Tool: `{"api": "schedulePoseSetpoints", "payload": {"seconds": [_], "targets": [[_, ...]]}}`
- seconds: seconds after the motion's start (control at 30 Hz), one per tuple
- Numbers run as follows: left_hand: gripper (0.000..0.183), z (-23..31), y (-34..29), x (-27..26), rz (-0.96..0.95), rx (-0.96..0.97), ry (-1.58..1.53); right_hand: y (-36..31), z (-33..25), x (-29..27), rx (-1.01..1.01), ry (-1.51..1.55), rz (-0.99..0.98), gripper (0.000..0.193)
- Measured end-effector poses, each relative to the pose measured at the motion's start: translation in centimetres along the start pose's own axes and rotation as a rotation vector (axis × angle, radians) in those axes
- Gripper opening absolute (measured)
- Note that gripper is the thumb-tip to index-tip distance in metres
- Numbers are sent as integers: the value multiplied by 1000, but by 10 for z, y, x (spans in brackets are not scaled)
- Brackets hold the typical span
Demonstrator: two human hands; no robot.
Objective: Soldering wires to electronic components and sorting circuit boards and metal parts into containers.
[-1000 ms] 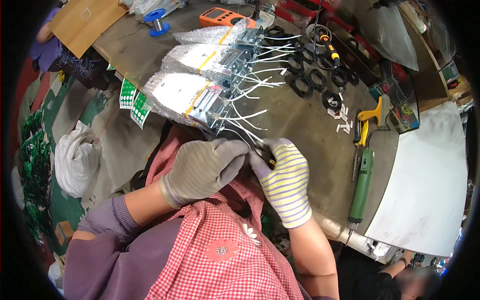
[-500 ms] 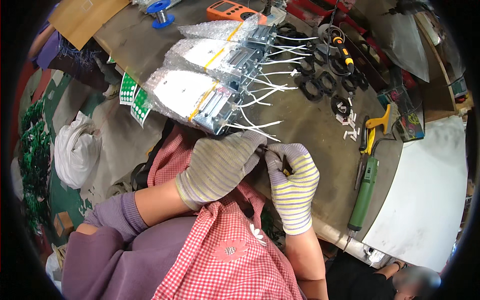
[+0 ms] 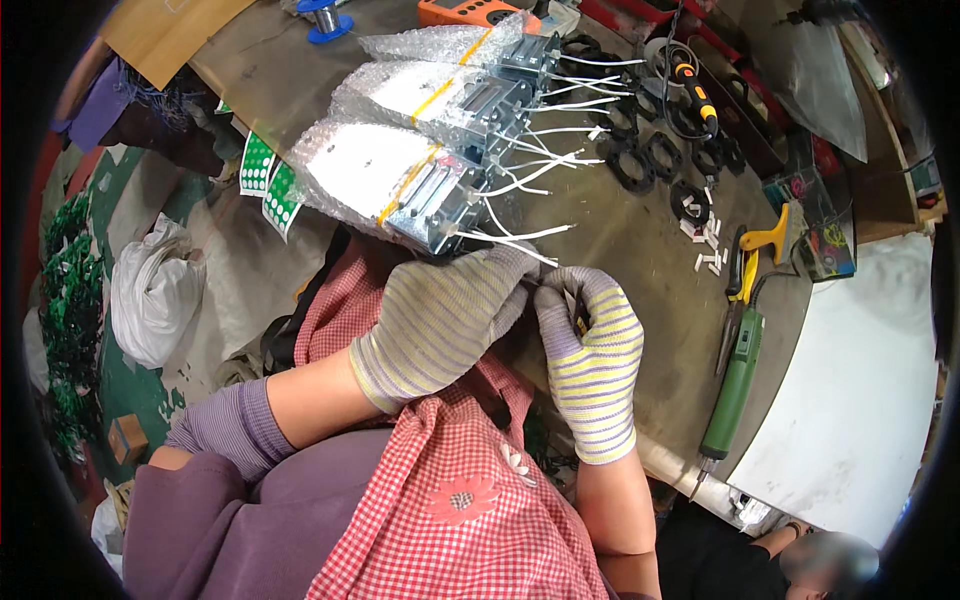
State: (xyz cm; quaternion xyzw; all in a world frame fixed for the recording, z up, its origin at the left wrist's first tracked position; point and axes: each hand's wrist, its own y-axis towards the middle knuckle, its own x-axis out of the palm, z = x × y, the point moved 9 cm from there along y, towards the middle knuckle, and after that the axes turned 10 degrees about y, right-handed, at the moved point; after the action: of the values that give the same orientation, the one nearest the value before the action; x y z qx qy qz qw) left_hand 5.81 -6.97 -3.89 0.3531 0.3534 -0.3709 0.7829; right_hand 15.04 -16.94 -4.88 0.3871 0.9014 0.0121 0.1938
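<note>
Your left hand [image 3: 450, 310] and right hand [image 3: 595, 365], both gloved, meet fingertip to fingertip at the bench [image 3: 620, 260] edge, an arrangement that seems to favour fine control. The left grip is curled narrow, but its back faces the camera, so whether it pinches anything cannot be told; the right grip is closed around a dark-and-yellow item [image 3: 581, 323], mostly hidden by thumb and fingers. Just beyond the left grip lies the nearest metal unit [image 3: 425, 215], its bubble wrap [image 3: 345, 165] held by a yellow band [image 3: 408, 188], probably so that the sleeve cannot slip. Its white wires [image 3: 515, 238] extend bare of wrap toward the right, one end close above the left fingertips; this orientation presumably keeps them within reach. Two similar units lie behind it, farther from the grip. Beyond and right of the right grip sit black rings [image 3: 662, 157] and short white tubes [image 3: 713, 242], and directly to its right a green power driver [image 3: 735, 385], apparently parked clear of your fingers.
</note>
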Motion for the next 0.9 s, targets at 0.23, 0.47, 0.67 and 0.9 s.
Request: {"api": "schedulePoseSetpoints", "payload": {"seconds": [0.23, 0.47, 0.67, 0.9], "targets": [[21, 2, -4, 1, 72, 82, 110, 1, 1, 0, -65, 7, 22, 12], [30, 8, -5, 7, -36, 129, 292, 2, -11, -1, -207, -106, 48, 18], [30, 8, -5, 6, 12, 141, 292, -14, -30, -1, -448, -450, 158, 30], [24, 22, -14, -7, -174, 428, 427, -27, 3, -44, -30, -37, 321, 10]]}}
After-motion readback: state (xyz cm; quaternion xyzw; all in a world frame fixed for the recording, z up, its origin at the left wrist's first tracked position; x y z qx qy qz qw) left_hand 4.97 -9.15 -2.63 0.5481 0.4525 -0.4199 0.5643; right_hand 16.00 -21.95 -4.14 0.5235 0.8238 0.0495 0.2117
